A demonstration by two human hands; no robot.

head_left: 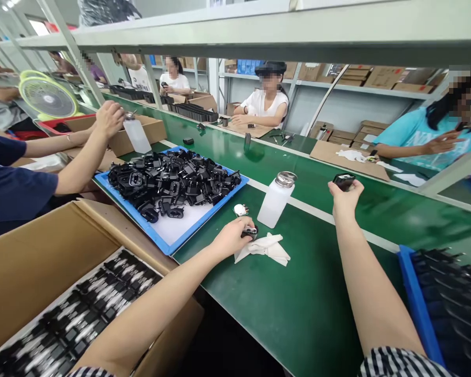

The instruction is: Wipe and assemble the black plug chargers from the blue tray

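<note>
My left hand (231, 240) is closed around a small black power adapter (250, 232), low over the green bench beside a crumpled white cloth (270, 248). Held up farther right, between the thumb and fingers of my right hand (346, 199), is another black adapter (343, 181) with a lighter inside part showing. A translucent white bottle with a metal cap (275, 203) stands upright between my hands. Just behind my left hand lies a small round white piece (240, 210) with metal bits at its side.
A blue-rimmed tray (169, 247) heaped with black plug parts lies to the left. Below it, an open cardboard box (43, 256) holds rows of adapters. Another blue tray (410, 293) edges the right. A co-worker's hand (110, 119) grips a second bottle (136, 134). A shelf beam (282, 26) spans overhead.
</note>
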